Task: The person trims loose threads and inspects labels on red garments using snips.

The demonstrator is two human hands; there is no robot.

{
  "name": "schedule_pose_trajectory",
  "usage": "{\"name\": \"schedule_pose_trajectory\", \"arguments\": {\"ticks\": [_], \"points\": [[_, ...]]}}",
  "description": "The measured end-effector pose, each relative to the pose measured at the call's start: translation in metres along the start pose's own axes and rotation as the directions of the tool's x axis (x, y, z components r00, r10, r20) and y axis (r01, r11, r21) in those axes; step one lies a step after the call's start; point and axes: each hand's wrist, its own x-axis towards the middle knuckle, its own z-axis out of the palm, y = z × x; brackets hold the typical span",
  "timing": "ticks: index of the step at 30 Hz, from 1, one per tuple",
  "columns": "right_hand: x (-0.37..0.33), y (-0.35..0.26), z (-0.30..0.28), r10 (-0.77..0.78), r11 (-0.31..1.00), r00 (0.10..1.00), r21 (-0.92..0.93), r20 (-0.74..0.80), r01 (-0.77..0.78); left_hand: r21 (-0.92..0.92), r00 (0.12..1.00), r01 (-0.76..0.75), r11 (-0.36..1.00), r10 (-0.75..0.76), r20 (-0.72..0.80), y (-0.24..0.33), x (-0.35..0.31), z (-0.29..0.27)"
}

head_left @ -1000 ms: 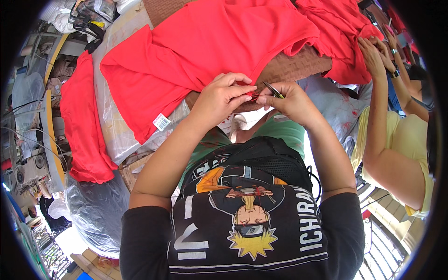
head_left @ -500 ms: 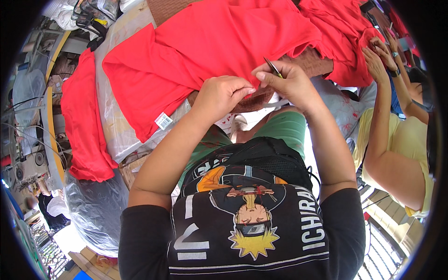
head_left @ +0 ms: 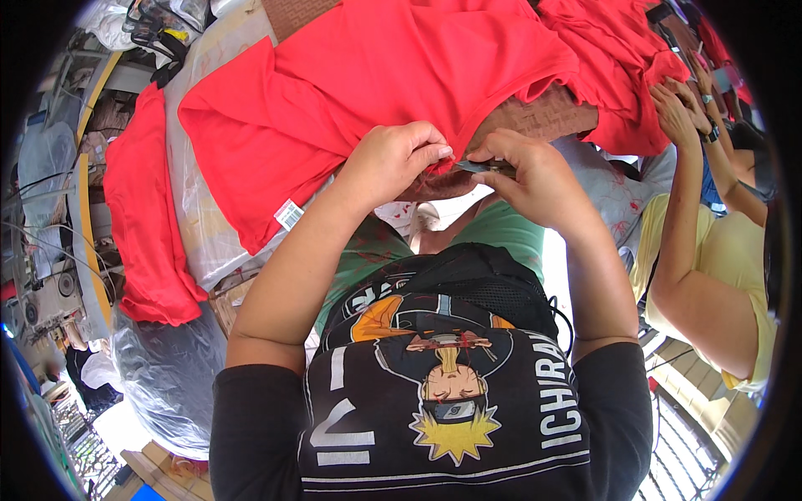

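Note:
A red garment lies spread over the table, with a white label at its lower left corner. My left hand is closed, pinching the garment's near edge between thumb and fingers. Just right of it, my right hand is closed around small thread snips. The blades point left, at the bit of red cloth by my left fingertips. Whether they touch the cloth I cannot tell.
A brown textured board shows under the garment. Another red piece hangs at the left, beside a plastic-wrapped bundle. On the right, a person in a yellow top handles more red cloth.
My right hand has turned and come lower, swinging the snips from pointing up and away to pointing left at the cloth edge. My left hand keeps its pinch, shifted slightly.

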Motion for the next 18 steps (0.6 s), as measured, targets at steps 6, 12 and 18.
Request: {"name": "schedule_pose_trajectory", "arguments": {"ticks": [6,12,18], "points": [[0.002,-0.005,0.007,0.0,0.991,0.999,-0.133,-0.043,-0.006,-0.012,1.0,0.015,1.0,-0.015,-0.004,0.0,0.0,0.0],[0.002,-0.011,0.013,-0.018,0.974,0.997,-0.227,-0.072,0.001,0.02,0.999,0.039,0.999,-0.039,-0.008,0.002,0.001,0.001],[0.001,-0.011,0.018,-0.039,0.956,0.996,-0.293,-0.078,0.014,0.057,0.999,0.038,0.998,-0.038,-0.008,0.003,0.003,0.003]]}}
